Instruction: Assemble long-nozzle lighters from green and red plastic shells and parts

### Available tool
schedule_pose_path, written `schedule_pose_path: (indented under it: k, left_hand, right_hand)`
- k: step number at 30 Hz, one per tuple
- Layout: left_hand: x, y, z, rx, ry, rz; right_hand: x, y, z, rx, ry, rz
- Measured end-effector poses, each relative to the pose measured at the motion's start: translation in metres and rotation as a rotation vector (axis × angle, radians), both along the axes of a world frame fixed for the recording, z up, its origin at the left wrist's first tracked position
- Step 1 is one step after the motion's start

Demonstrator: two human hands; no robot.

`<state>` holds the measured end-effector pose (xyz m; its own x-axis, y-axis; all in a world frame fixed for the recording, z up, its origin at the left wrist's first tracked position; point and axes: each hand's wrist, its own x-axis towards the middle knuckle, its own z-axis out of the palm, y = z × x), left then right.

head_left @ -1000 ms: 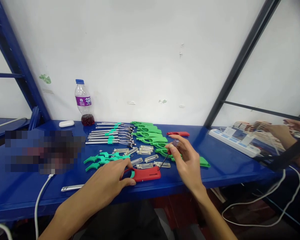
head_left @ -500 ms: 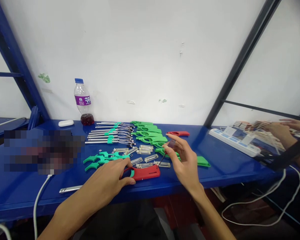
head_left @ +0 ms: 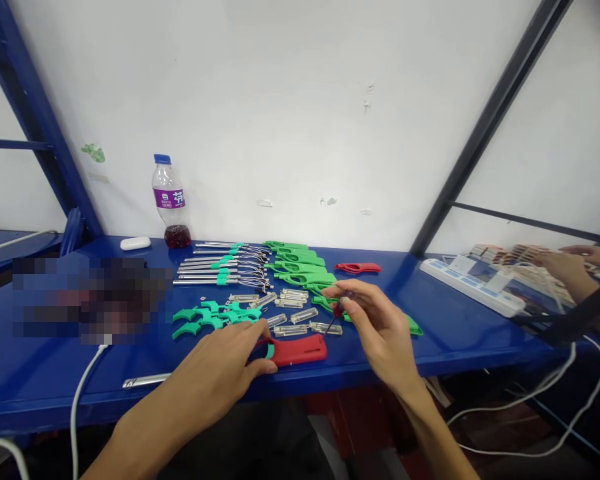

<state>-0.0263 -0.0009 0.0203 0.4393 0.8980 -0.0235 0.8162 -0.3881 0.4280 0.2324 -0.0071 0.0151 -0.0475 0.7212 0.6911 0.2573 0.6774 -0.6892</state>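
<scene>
Two red handles (head_left: 304, 350), one screwdriver (head_left: 339, 309), one bottle (head_left: 171, 198), one power strip (head_left: 473, 288)
One red handle is in the grip of the left hand (head_left: 225, 360), the other beyond the right hand (head_left: 383, 330); beyond the grips are at least eight clear tubes (head_left: 291, 330), six wired rods (head_left: 225, 272) and five green handles (head_left: 305, 268), while the teal clips (head_left: 211, 321) overlap too much to count.

Your left hand (head_left: 225, 363) and right hand (head_left: 384, 337) are bare, your slim forearms (head_left: 150, 427) uncovered as far as they show.

red casing (head_left: 303, 349) with teal trigger (head_left: 271, 351) near the blue table (head_left: 460, 327) front edge; green casings (head_left: 305, 269) toward its back edge.
</scene>
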Motion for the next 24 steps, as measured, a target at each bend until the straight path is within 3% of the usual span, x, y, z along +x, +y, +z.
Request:
schedule_pose_path:
  k: [5, 13, 20, 24]
  left_hand:
    - [-0.002, 0.006, 0.001, -0.005, 0.004, -0.003]
    - [-0.002, 0.006, 0.002, -0.004, -0.004, 0.004]
    - [-0.001, 0.007, 0.004, -0.013, 0.000, 0.007]
    - [0.000, 0.007, 0.003, -0.020, 0.009, 0.016]
  right_hand:
    - [-0.002, 0.002, 0.002, -0.024, 0.052, 0.012]
    - [-0.014, 0.006, 0.000, 0.095, -0.028, -0.187]
    - [-0.014, 0.001, 0.004, -0.043, -0.042, 0.034]
    - [-0.015, 0.009, -0.002, 0.018, -0.047, -0.178]
